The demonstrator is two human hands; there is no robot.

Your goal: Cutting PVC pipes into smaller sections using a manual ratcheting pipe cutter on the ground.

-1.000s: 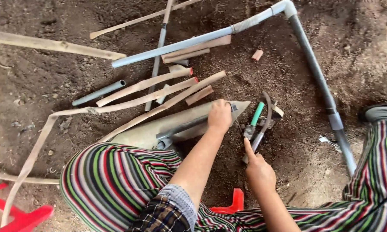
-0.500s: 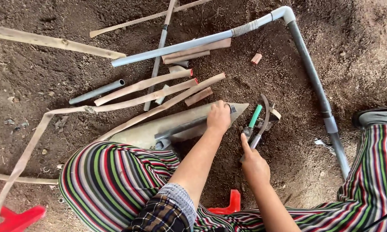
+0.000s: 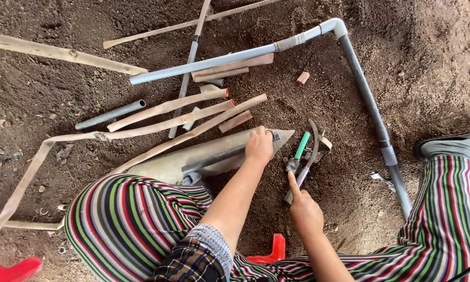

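My left hand [image 3: 259,146] is closed over the end of a dark grey pipe [image 3: 214,159]. The pipe lies on a pale pointed board [image 3: 193,156] in front of my striped trouser legs. My right hand [image 3: 304,210] is just right of it, with the index finger stretched out and touching the metal handle of a hand tool [image 3: 297,175] on the dirt. That tool has a green grip [image 3: 302,145] and a curved dark arm. Whether the right hand holds anything I cannot see; its other fingers are curled.
A long light grey pipe with an elbow [image 3: 335,26] runs across the top and down the right side. Several tan pipe lengths [image 3: 167,107], a short grey tube [image 3: 109,115] and wooden slats [image 3: 57,51] lie on the soil. Red plastic pieces [image 3: 269,250] sit near my legs. A shoe [image 3: 449,143] is at the right.
My right hand has drawn slightly back along the tool handle, with the index finger still on it. The left hand stays on the pipe end.
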